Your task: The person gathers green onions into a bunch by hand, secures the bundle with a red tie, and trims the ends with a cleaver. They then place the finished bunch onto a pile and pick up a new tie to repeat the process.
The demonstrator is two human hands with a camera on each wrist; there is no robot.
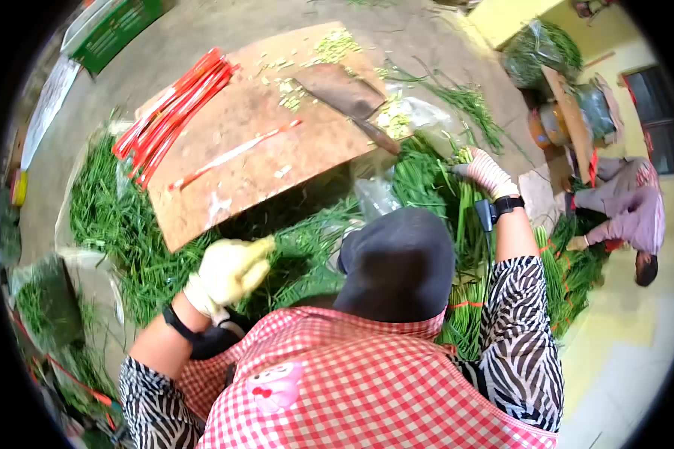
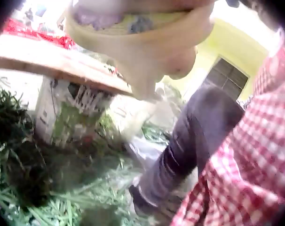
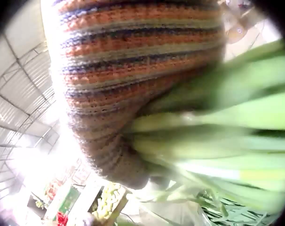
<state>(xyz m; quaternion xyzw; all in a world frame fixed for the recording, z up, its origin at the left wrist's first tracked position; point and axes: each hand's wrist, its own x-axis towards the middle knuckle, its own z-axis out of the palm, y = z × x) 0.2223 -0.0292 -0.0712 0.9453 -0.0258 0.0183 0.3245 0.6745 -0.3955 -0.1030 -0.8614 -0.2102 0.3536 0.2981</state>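
Observation:
My left hand [image 1: 231,275], in a cream glove, is over loose green stalks [image 1: 138,247] by the board's near edge, its fingers loosely bent with nothing visible in them. The left wrist view shows the same glove [image 2: 138,47] close up and blurred, above the greens. My right hand [image 1: 488,173], in a striped glove, grips a bunch of long green stalks [image 1: 468,217] at its pale end, right of the board. In the right wrist view the striped glove [image 3: 142,61] curls round the stalks [image 3: 227,122]; the fingertips are partly hidden.
A wooden board [image 1: 254,176] bears a cleaver [image 1: 341,88], red ties [image 1: 180,112] and cut pieces. Tied bundles [image 1: 562,284] lie to the right, near another person [image 1: 629,198]. My knee [image 1: 401,262] is between my hands. A green crate [image 1: 116,37] stands far left.

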